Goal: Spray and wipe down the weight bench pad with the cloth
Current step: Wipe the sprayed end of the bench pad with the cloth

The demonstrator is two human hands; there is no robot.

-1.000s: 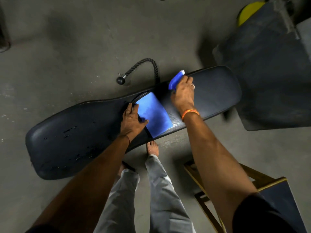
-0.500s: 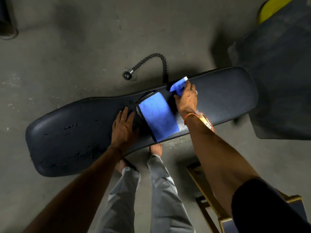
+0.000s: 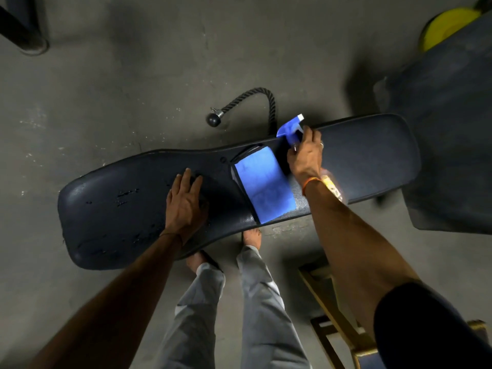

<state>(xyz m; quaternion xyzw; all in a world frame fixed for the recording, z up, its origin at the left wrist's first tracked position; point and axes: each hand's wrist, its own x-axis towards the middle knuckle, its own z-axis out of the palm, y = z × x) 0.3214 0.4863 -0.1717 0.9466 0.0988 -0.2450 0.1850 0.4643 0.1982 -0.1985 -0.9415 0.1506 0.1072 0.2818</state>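
Note:
The long black bench pad (image 3: 372, 158) stretches across the view, cracked and flaking on its left half. A folded blue cloth (image 3: 263, 187) lies flat across the pad's narrow middle. My left hand (image 3: 186, 203) rests palm down on the pad, left of the cloth and apart from it, fingers spread. My right hand (image 3: 306, 153) is closed around a spray bottle with a blue trigger head (image 3: 288, 129), held just right of the cloth above the pad's far edge. The bottle's body is mostly hidden under my hand and wrist.
A black rope handle (image 3: 255, 102) with a ball end lies on the concrete floor beyond the pad. A second dark padded bench (image 3: 452, 129) stands at the right with a yellow disc (image 3: 447, 25) behind it. A wooden stool frame (image 3: 335, 320) is by my right leg. My bare feet stand under the pad's near edge.
My left hand let go of the cloth's left edge and slid left onto the bare pad. My right hand raised the spray bottle slightly. The cloth stayed put.

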